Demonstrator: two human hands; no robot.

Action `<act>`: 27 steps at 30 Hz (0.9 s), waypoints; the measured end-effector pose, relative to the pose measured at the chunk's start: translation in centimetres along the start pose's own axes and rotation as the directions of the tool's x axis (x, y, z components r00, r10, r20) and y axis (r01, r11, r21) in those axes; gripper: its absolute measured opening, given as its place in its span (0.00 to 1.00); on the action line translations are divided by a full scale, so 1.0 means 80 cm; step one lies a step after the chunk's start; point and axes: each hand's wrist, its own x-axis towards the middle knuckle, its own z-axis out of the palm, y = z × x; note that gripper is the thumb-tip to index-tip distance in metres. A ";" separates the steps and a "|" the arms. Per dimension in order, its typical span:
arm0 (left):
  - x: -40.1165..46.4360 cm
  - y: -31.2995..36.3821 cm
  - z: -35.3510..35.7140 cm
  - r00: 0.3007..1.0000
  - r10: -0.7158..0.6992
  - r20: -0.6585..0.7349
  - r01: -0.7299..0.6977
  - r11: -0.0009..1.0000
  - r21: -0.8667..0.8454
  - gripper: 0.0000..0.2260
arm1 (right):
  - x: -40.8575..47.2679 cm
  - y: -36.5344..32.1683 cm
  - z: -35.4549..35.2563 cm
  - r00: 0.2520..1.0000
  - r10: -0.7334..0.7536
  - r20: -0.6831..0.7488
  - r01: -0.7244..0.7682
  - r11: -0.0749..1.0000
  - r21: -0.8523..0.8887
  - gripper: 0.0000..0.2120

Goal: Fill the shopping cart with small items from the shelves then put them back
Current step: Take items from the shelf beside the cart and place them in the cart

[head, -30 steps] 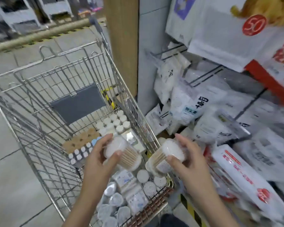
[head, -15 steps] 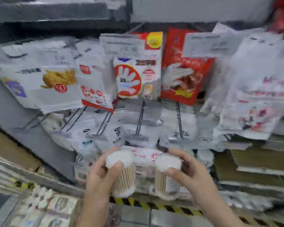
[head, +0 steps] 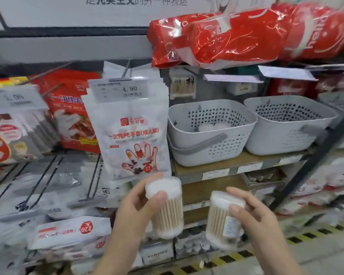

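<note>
The left hand (head: 135,211) gripped one clear tub of cotton swabs (head: 167,209), thumb curled over the front near its white top and fingers behind, the tub upright. The right hand (head: 254,219) held a second swab tub (head: 222,221) the same way, thumb across the upper front, this one tilted a little with its labelled side turned outward. The two tubs were near each other but apart, both below and in front of the wooden shelf (head: 216,165). Up and ahead of the left grip sat a grey perforated basket (head: 209,132) with a few white rounded items inside; a second grey basket (head: 286,126) stood up and to the right of the right grip. A hanging glove packet (head: 131,132) dangled just above the left tub. The likely risks, as a judgement: lifting the left tub could brush that packet and knock it off its hook, and each tub was held high on a smooth wall, so it might slip or tip. Which basket the tubs belonged in was not clear, so they could land in the wrong one.
</note>
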 end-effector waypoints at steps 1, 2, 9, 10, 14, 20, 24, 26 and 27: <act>0.006 0.002 0.011 1.000 0.012 0.018 -0.013 1.000 0.017 0.28 | 0.008 -0.006 -0.012 1.000 -0.017 -0.010 0.017 1.000 0.010 0.29; 0.013 0.006 0.021 0.999 0.023 0.029 -0.023 0.999 0.025 0.29 | 0.016 -0.013 -0.021 0.999 -0.035 -0.016 0.036 0.999 0.022 0.27; 0.091 0.037 0.081 0.989 0.129 0.077 -0.134 0.988 0.073 0.21 | 0.084 -0.054 -0.042 0.987 -0.156 -0.044 0.158 0.987 0.038 0.27; 0.104 0.039 0.087 0.989 0.131 0.074 -0.135 0.989 0.063 0.19 | 0.095 -0.058 -0.045 0.984 -0.170 -0.051 0.172 0.984 0.035 0.25; 0.156 0.046 0.104 0.990 0.131 0.046 -0.131 0.991 0.015 0.25 | 0.137 -0.079 -0.059 0.972 -0.214 -0.095 0.218 0.975 0.033 0.28; 0.215 0.054 0.122 0.980 0.198 -0.011 -0.197 0.980 0.011 0.26 | 0.185 -0.098 -0.077 0.955 -0.282 -0.092 0.287 0.957 0.044 0.38; 0.240 0.056 0.128 0.972 0.224 -0.065 -0.221 0.974 0.056 0.27 | 0.218 -0.113 -0.087 0.963 -0.267 -0.032 0.269 0.951 0.150 0.24; 0.254 0.055 0.128 0.964 0.252 -0.081 -0.238 0.959 0.154 0.29 | 0.244 -0.121 -0.086 0.959 -0.284 -0.012 0.283 0.954 0.101 0.29; 0.260 0.055 0.128 0.959 0.267 -0.090 -0.245 0.949 0.199 0.31 | 0.259 -0.124 -0.083 0.959 -0.285 -0.008 0.284 0.956 0.072 0.32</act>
